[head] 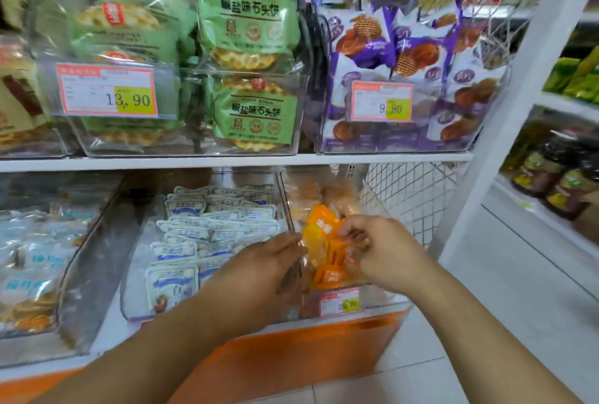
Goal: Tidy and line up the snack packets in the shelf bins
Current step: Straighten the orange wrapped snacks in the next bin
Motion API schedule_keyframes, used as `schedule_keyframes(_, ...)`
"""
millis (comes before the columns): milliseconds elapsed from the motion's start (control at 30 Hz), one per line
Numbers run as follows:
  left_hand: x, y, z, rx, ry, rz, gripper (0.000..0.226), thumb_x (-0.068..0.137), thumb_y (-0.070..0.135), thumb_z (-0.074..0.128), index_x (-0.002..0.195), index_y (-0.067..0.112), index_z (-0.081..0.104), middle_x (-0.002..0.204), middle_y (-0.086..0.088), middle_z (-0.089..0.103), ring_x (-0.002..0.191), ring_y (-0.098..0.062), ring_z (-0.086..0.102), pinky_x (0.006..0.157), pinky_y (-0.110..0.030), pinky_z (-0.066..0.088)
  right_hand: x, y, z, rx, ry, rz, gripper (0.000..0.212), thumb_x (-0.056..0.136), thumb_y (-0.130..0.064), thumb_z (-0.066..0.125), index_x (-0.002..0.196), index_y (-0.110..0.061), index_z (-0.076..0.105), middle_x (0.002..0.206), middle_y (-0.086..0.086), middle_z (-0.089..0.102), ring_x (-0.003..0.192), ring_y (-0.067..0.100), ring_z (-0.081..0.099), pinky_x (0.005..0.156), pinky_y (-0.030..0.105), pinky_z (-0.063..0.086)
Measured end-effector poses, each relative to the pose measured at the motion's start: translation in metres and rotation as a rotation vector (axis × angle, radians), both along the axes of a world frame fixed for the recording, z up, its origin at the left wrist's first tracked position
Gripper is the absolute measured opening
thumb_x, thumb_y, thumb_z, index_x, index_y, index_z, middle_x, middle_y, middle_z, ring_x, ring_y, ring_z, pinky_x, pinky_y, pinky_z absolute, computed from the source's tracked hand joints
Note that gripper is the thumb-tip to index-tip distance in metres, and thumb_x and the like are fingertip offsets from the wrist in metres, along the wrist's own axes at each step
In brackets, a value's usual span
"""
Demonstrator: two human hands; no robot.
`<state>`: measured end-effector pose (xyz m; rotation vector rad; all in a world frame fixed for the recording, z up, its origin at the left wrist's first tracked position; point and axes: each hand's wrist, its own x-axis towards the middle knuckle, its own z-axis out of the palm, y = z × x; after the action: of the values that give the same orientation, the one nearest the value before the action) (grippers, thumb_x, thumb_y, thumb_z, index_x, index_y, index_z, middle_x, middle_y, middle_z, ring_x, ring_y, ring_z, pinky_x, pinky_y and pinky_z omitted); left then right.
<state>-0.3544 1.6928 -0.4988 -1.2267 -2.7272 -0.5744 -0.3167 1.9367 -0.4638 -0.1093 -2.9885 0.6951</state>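
**Both hands at the orange packets, lower right bin**

My right hand [372, 241] is curled, its fingertips pinching the orange packets [327, 241] at lower centre-right of the frame. My left hand [269, 261] lies with fingers straight, their tips against the left side of the same pile, right at the clear wall of the bin [382, 303]. The packets lie between my hands, their stack running up the frame, away from me; the right hand is nearer. Just left, beyond the wall, sit the white packets [201, 235] in flat rows. To the right the bin wall and a wire mesh [408, 196] close in, so I judge room is tight sideways and freer upward. Green packets [246, 21] and purple packets [389, 43] fill the upper shelf.
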Motion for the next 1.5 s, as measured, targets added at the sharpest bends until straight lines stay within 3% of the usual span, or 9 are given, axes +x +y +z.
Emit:
schedule_keyframes(100, -0.003, -0.006, -0.002, -0.079, 0.130, -0.033, 0.055, 0.097, 0.043, 0.058, 0.150, 0.036, 0.044, 0.162, 0.014, 0.034, 0.139, -0.016, 0.046, 0.115, -0.029, 0.036, 0.006, 0.004, -0.015, 0.020, -0.008, 0.065, 0.029, 0.093, -0.019, 0.073, 0.116, -0.036, 0.074, 0.113, -0.017, 0.068, 0.105, 0.006, 0.064, 0.098, 0.026, 0.052)
schedule_keyframes(233, -0.011, -0.023, 0.008, -0.003, -0.019, 0.018, 0.049, 0.097, 0.041, 0.062, 0.144, 0.044, 0.048, 0.150, 0.028, 0.043, 0.132, 0.003, 0.045, 0.103, -0.007, 0.031, 0.004, 0.009, -0.017, 0.034, 0.048, 0.099, 0.029, 0.093, -0.025, 0.074, 0.118, -0.038, 0.073, 0.117, -0.019, 0.067, 0.108, 0.007, 0.062, 0.098, 0.031, 0.052)
schedule_keyframes(333, -0.030, -0.041, 0.000, -0.041, -0.059, 0.141, 0.047, 0.093, 0.035, 0.070, 0.137, 0.041, 0.054, 0.136, 0.023, 0.054, 0.119, -0.003, 0.057, 0.095, -0.018, 0.047, -0.003, 0.001, -0.016, 0.066, 0.077, 0.131, 0.027, 0.094, -0.028, 0.072, 0.119, -0.038, 0.072, 0.119, -0.019, 0.066, 0.110, 0.006, 0.060, 0.097, 0.027, 0.050)
schedule_keyframes(467, -0.047, -0.049, -0.017, -0.157, -0.118, 0.170, 0.056, 0.084, 0.039, 0.080, 0.136, 0.036, 0.060, 0.130, 0.018, 0.058, 0.120, -0.006, 0.054, 0.093, -0.016, 0.041, -0.014, -0.011, -0.016, 0.043, 0.072, 0.140, 0.024, 0.095, -0.029, 0.071, 0.118, -0.037, 0.072, 0.117, -0.020, 0.064, 0.105, 0.004, 0.060, 0.089, 0.021, 0.046)
schedule_keyframes(800, -0.045, -0.029, -0.020, -0.052, -0.195, 0.274, 0.021, 0.081, 0.036, 0.084, 0.098, 0.032, 0.071, 0.085, 0.012, 0.072, 0.073, -0.003, 0.059, 0.070, -0.026, 0.052, -0.019, -0.012, -0.021, 0.007, 0.030, 0.098, 0.023, 0.096, -0.023, 0.071, 0.112, -0.039, 0.072, 0.120, -0.017, 0.067, 0.109, 0.008, 0.063, 0.096, 0.030, 0.053)
schedule_keyframes(1067, -0.033, -0.026, -0.017, 0.035, -0.130, 0.204, 0.051, 0.087, 0.040, 0.076, 0.134, 0.036, 0.057, 0.127, 0.016, 0.058, 0.114, -0.006, 0.055, 0.092, -0.023, 0.049, -0.010, 0.008, -0.014, -0.056, 0.045, 0.041, 0.022, 0.092, -0.021, 0.078, 0.103, -0.040, 0.077, 0.105, -0.021, 0.071, 0.095, -0.006, 0.062, 0.077, 0.011, 0.045)
schedule_keyframes(1267, -0.015, -0.012, 0.008, 0.195, -0.146, 0.123, 0.046, 0.097, 0.037, 0.062, 0.141, 0.044, 0.049, 0.140, 0.030, 0.046, 0.131, 0.004, 0.043, 0.107, -0.020, 0.039, -0.008, -0.002, -0.030, 0.079, 0.032, 0.210, 0.018, 0.084, -0.033, 0.086, 0.101, -0.036, 0.081, 0.100, -0.019, 0.060, 0.102, 0.003, 0.050, 0.091, 0.024, 0.044)
schedule_keyframes(1367, -0.009, -0.003, 0.014, 0.208, -0.194, 0.092, 0.047, 0.098, 0.037, 0.062, 0.143, 0.043, 0.050, 0.144, 0.032, 0.044, 0.133, 0.009, 0.040, 0.105, -0.005, 0.028, -0.011, -0.006, -0.036, 0.108, 0.115, 0.203, 0.011, 0.087, -0.020, 0.080, 0.084, -0.030, 0.076, 0.093, -0.019, 0.057, 0.102, 0.008, 0.047, 0.094, 0.034, 0.047)
schedule_keyframes(1500, -0.003, 0.006, 0.022, 0.248, -0.223, 0.112, 0.046, 0.093, 0.050, 0.066, 0.138, 0.044, 0.054, 0.139, 0.034, 0.047, 0.122, 0.019, 0.041, 0.092, 0.006, 0.026, -0.009, 0.002, -0.018, -0.256, 0.169, 0.018, 0.021, 0.097, -0.015, 0.069, 0.084, -0.029, 0.062, 0.076, -0.007, 0.068, 0.072, 0.010, 0.060, 0.068, 0.031, 0.047)
